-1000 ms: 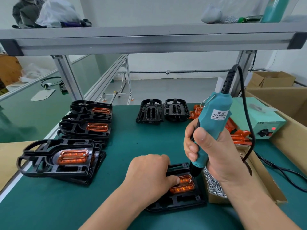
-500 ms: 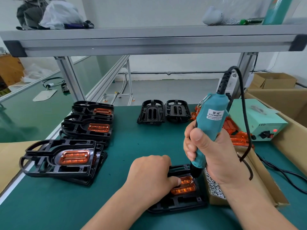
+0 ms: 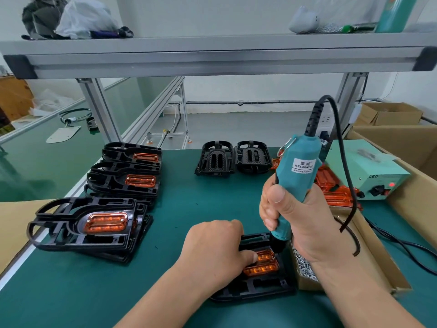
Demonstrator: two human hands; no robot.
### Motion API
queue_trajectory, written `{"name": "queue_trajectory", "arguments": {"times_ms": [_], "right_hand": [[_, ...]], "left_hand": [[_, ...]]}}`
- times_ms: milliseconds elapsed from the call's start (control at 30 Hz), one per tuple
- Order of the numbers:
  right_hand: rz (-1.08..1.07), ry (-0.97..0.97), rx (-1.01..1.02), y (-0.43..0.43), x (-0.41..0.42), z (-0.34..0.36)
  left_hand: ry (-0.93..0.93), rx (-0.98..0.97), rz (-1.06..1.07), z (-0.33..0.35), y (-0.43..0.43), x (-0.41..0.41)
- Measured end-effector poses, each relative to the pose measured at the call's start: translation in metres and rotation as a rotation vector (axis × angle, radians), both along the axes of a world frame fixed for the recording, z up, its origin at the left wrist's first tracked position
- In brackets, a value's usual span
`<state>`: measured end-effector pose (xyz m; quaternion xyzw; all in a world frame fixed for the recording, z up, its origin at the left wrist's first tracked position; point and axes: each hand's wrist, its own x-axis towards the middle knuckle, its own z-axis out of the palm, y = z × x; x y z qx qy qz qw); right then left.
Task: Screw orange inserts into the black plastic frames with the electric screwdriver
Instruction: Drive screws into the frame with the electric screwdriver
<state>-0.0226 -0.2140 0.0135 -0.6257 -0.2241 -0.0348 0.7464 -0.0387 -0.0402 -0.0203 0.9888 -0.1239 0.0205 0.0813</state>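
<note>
— From my seat, the left hand [image 3: 212, 252] covers most of the black frame [image 3: 255, 290] under it.

— And the screwdriver [image 3: 295, 181] tip?

— Lost below the right hand [image 3: 300, 223], against the orange insert [image 3: 262, 267]. I can't see any screw. The screw box [image 3: 305, 272] beside it is half hidden.

Left hand [image 3: 214, 254] palm down, knuckles up, fingers [image 3: 250, 258] curled forward and pressed flat, index tip stretched toward the right. Left forearm bare, running in from the lower edge at a slant. Right hand [image 3: 298, 223] upright in a fist-like wrap, thumb up on the near side with its nail facing the camera, the other fingers stacked and curled on the left. Right wrist bent slightly, forearm bare, coming in from the lower right corner. Both hands close together, not touching.
</note>
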Motion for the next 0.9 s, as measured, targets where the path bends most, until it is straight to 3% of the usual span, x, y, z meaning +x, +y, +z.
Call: {"name": "queue_trajectory", "arguments": {"times_ms": [900], "right_hand": [[0.151,-0.070,0.066,-0.010,-0.001,-0.006]], "left_hand": [[0.029,0.019,0.006,0.001,-0.004,0.000]]}}
